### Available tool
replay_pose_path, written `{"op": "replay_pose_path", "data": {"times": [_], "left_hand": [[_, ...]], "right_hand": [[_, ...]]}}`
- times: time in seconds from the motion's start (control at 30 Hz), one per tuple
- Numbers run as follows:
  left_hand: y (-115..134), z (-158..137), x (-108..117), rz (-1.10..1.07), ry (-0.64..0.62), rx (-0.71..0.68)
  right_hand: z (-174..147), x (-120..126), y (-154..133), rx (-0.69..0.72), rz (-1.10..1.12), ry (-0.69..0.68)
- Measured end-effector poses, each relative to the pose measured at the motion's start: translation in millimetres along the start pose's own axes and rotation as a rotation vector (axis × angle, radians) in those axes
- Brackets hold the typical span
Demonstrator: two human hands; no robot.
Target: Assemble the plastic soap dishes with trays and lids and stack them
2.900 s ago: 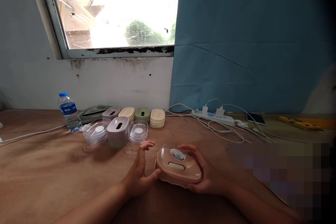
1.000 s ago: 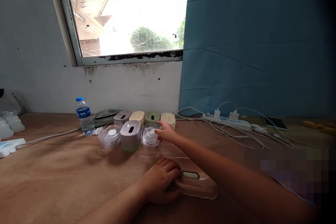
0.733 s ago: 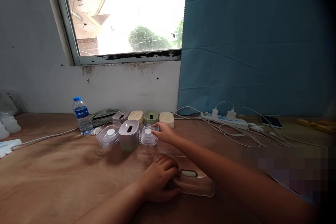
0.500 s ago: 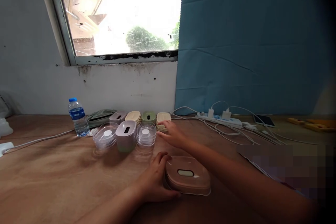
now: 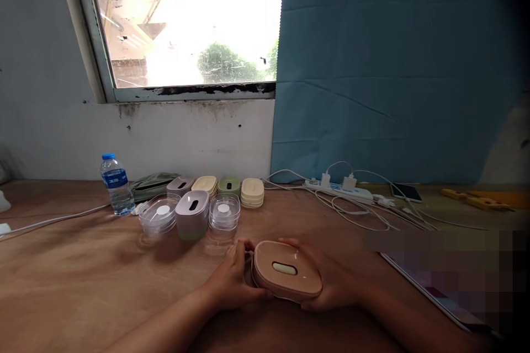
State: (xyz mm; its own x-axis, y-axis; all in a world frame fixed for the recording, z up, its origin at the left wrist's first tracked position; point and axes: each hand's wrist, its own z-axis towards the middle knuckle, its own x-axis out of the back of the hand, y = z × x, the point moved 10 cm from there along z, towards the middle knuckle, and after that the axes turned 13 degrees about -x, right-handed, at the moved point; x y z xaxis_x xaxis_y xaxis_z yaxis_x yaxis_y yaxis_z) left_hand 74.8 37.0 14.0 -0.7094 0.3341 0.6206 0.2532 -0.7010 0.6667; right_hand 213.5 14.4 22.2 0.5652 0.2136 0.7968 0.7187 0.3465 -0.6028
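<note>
A peach-brown oval lidded box [image 5: 298,280] with a slot in its top sits low in front of me, a cream-coloured piece [image 5: 284,268] showing through the slot. My left hand [image 5: 238,278] is wrapped round its left side, thumb along the near edge. Round the right side curls my right hand [image 5: 331,278], fingers at the far edge and thumb at the near one. Beyond them stand a lilac box [image 5: 192,220] with a dark slot, stacked clear round dishes [image 5: 224,218], more clear dishes [image 5: 157,219] and stacked cream lids [image 5: 252,193].
A water bottle [image 5: 116,187] stands at the left by a grey-green pouch [image 5: 153,186]. A green box [image 5: 229,185] is by the wall. A power strip [image 5: 343,192] with loose cables and a phone [image 5: 406,192] lie at the right. A dark-edged flat device [image 5: 426,289] is nearer.
My right hand has come back from the stacked cream lids to the right side of the peach-brown box. My left hand stays on the box. The view has shifted slightly right.
</note>
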Motion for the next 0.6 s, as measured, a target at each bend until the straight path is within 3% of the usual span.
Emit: {"op": "replay_pose_path", "data": {"times": [0.13, 0.3, 0.6], "left_hand": [[2.3, 2.2, 2.4, -0.011, 0.010, -0.056], [5.1, 4.5, 4.2, 0.002, 0.003, -0.111], [0.4, 3.0, 2.3, -0.060, 0.019, -0.098]], "right_hand": [[-2.3, 1.1, -2.7, 0.018, 0.063, 0.065], [-5.3, 3.4, -1.7, 0.037, -0.064, 0.145], [-6.8, 10.4, -10.1, 0.101, -0.138, 0.224]]}}
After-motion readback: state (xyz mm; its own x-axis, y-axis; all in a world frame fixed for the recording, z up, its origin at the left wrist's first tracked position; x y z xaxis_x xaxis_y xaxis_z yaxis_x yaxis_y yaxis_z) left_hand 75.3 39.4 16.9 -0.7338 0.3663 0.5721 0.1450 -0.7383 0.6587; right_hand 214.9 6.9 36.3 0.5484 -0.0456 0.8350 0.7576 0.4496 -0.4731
